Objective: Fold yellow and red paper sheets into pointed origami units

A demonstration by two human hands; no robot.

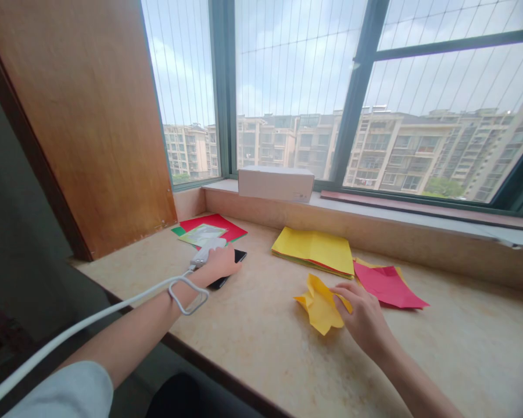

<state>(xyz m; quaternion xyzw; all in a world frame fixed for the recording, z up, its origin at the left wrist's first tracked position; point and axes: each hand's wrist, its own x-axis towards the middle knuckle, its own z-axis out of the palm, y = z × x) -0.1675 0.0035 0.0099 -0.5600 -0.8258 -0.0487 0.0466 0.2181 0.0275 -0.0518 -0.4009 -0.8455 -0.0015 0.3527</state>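
Near edge of the stone-patterned countertop (pixel 261 325) runs obliquely from the left toward bottom centre; bare surface lies between this edge and the papers, with a wider open stretch at right, beyond the right forearm. Right hand (pixel 361 316): thumb and fingers closed in a pinch on the right side of the creased yellow-orange paper (pixel 322 307), which sits well in from the near edge, its corners raised and its folds partly open. Left hand (pixel 223 264): lowered over the black smartphone (pixel 239 256), covering its middle, fingers at its right side; whether it grips cannot be told. White cable (pixel 87 318) passes over the left forearm, with a thin loop near the wrist; it leads to the white charger-like block (pixel 207 252) beside the left hand. Pink-red sheets (pixel 390 284) lie right of the yellow paper stack (pixel 316 247), corners slightly lifted, a yellow sheet showing beneath. Stack lies flat, layers visible along its front edge, including a red one. Bare counter separates it from the red sheet (pixel 222 223) at left, which overlaps green paper and lies partly under a pale green-edged packet (pixel 203 234); packet contents not readable. Farther back, on the windowsill (pixel 331 201): closed white box (pixel 275 184), interior hidden.
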